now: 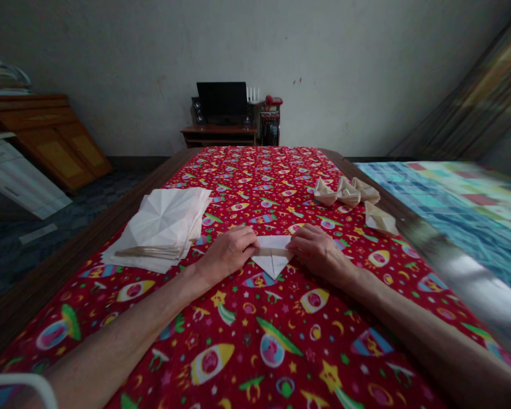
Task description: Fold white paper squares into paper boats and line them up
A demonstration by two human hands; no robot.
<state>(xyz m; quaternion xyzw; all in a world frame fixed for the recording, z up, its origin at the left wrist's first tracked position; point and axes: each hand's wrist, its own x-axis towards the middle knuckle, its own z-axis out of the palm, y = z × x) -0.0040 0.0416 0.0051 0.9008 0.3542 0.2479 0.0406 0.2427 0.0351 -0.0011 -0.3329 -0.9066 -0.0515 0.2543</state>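
A folded sheet of white paper [273, 259] lies on the red patterned cloth, its point toward me and a straight edge on the far side. My left hand [232, 247] pinches its left corner, with the fingers closed. On the opposite corner, my right hand [317, 248] grips the paper in the same way. Left of my left hand is a stack of creased paper sheets [164, 218], the top one marked with fold lines radiating from its middle. Several folded paper boats [325, 192] stand beyond my right hand, and one folded paper piece [380, 218] sits nearer, tilted.
The red cloth [272, 341] covers a long dark wooden table [421, 238]. At the far wall stand a monitor [222, 99] and a red telephone [273, 100]. A bed with a patterned cover [460, 210] is at the right, wooden cabinets [53, 145] at the left. A white curved object [23, 379] shows bottom left.
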